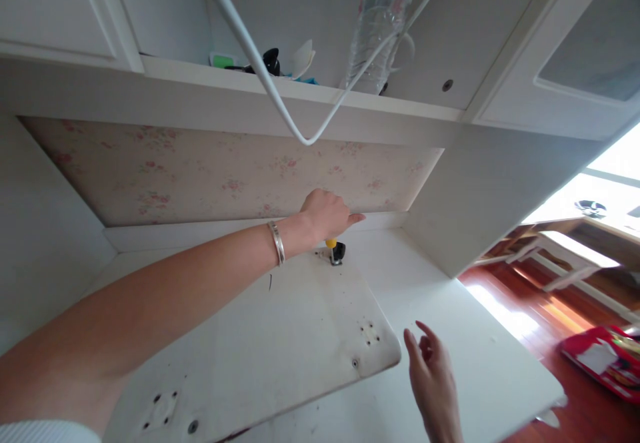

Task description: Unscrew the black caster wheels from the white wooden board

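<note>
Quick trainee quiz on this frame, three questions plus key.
1. Multiple choice: what is the left hand gripping?
A) a sheet of paper
B) a yellow tool
C) a white cable
2. True or false: the clear plastic bottle is on the shelf above the white board.
3. Open: describe how the right hand is held and where it is.

Key: 1. B. 2. True. 3. Fingers open, no object visible in it, beside the board's rounded corner.
</note>
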